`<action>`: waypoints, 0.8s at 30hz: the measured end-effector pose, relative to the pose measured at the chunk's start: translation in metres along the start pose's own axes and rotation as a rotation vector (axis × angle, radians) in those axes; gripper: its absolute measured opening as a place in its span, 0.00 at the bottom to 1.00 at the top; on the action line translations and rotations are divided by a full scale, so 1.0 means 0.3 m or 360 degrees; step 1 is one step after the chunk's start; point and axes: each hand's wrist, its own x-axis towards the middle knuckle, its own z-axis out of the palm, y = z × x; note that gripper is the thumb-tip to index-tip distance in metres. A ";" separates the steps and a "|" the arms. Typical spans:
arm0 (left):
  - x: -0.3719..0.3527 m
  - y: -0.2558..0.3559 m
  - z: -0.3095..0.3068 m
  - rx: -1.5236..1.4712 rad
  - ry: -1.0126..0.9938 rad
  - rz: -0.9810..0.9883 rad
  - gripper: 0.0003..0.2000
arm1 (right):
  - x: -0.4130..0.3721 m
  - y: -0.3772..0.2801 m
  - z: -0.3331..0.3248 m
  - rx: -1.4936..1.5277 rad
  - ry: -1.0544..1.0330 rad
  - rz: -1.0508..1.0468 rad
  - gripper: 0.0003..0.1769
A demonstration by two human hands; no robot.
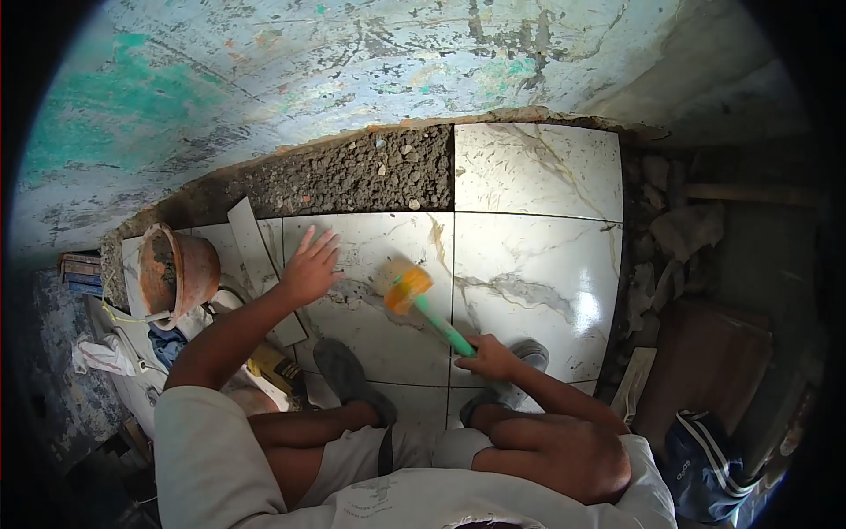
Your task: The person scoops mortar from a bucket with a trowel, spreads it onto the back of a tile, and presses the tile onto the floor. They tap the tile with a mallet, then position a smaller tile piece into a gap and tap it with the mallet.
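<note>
My view looks straight down on a crouching person. The left hand (310, 264) lies flat with its fingers spread wide on a marble-look tile (388, 238), and I judge it is pressing down to steady that tile. The right hand (489, 357) is closed around the end of the green handle of a mallet (427, 309). Its orange head hangs just above, or perhaps on, the same tile near the seam; motion blur keeps me from telling which. Gripping it that far back would give the head more swing.

I count one mallet and one bucket (207, 269), which is caked with mortar and stands within reach of the left arm. One narrow tile strip (256, 247) leans beside it. There are two shoes (344, 370), both planted on the lower tiles. Three large tiles show nearly whole, and more are partly hidden under the legs. One bare gravel bed (352, 172) fills the corner against the wall (264, 70).
</note>
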 end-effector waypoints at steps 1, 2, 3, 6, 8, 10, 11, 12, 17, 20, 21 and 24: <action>-0.111 -0.061 0.036 -0.0024 -0.0076 -0.0082 0.17 | 0.037 -0.010 0.032 -0.0278 -0.0034 -0.0212 0.22; -0.219 -0.109 0.082 -0.0246 0.0020 -0.0306 0.11 | 0.084 0.014 0.077 -0.0310 -0.0055 -0.0309 0.25; -0.264 -0.113 0.001 -0.0380 -0.0336 -0.0742 0.12 | 0.116 0.029 0.118 -0.0338 -0.0073 -0.0401 0.28; -0.487 -0.180 0.153 -0.0686 -0.0237 -0.1425 0.35 | 0.169 -0.042 0.145 -0.0703 -0.0366 -0.0206 0.31; -0.539 -0.177 0.268 -0.0754 -0.0138 -0.1770 0.51 | 0.142 -0.047 0.134 -0.0851 -0.0294 -0.0274 0.32; -0.528 -0.161 0.350 -0.0890 0.0025 -0.1964 0.54 | 0.121 -0.073 0.103 -0.1004 -0.0247 -0.0355 0.32; -0.517 -0.149 0.378 -0.0990 0.0160 -0.2176 0.57 | 0.082 -0.101 0.066 -0.0993 -0.0187 -0.0257 0.32; -0.504 -0.144 0.409 -0.1033 0.0162 -0.2176 0.57 | 0.045 -0.111 0.031 -0.0981 -0.0131 -0.0158 0.31; -0.419 -0.052 0.397 -0.0880 0.0351 -0.2308 0.55 | -0.138 -0.161 -0.168 -0.1196 0.0041 0.0244 0.30; -0.437 -0.063 0.443 -0.0849 0.0494 -0.2314 0.53 | -0.166 -0.225 -0.256 -0.1316 0.0079 0.0246 0.30; -0.432 -0.067 0.416 -0.0890 0.0474 -0.2338 0.53 | -0.155 -0.265 -0.271 -0.1402 0.0092 0.0228 0.29; -0.420 -0.077 0.382 -0.1032 0.0346 -0.2541 0.55 | -0.072 -0.393 -0.270 -0.1432 0.0100 0.0219 0.30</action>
